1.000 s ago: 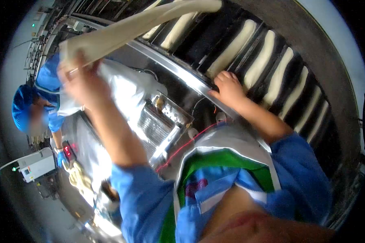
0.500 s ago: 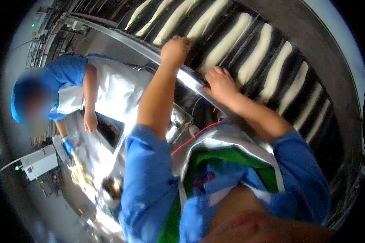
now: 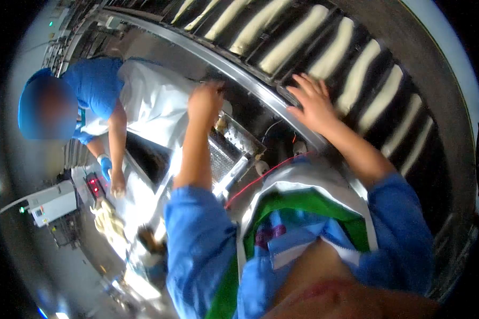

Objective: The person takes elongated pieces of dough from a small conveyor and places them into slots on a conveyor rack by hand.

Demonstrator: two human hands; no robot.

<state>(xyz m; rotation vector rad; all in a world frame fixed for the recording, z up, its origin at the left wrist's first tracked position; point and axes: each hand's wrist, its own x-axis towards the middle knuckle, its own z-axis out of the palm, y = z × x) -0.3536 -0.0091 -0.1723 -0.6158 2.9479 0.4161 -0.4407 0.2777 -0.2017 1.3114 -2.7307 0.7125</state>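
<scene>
My left hand (image 3: pixel 205 105) is in the air on the near side of the metal rail (image 3: pixel 218 59). Its fingers are smeared by motion, and no dough shows in it. My right hand (image 3: pixel 315 105) has its fingers spread at the near edge of the dark grooved trays (image 3: pixel 282 80), close to the lower end of a long pale dough strip (image 3: pixel 332 50). Several more strips lie side by side in the grooves, among them a dough strip (image 3: pixel 295 40) in front of my hands and a dough strip (image 3: pixel 262 26) to its left.
At the left a co-worker in a blue cap (image 3: pixel 34 106) leans over a metal work surface (image 3: pixel 138 199), near a pile of dough (image 3: pixel 109 222) and a red lit display (image 3: pixel 93 186). A perforated metal tray (image 3: pixel 221 159) stands below my left hand. A white machine (image 3: pixel 52 203) is at the far left.
My left hand first carried a long dough strip over to the trays and laid it in a groove; it has since drawn back empty-looking. My right hand has lifted slightly and its fingers have spread.
</scene>
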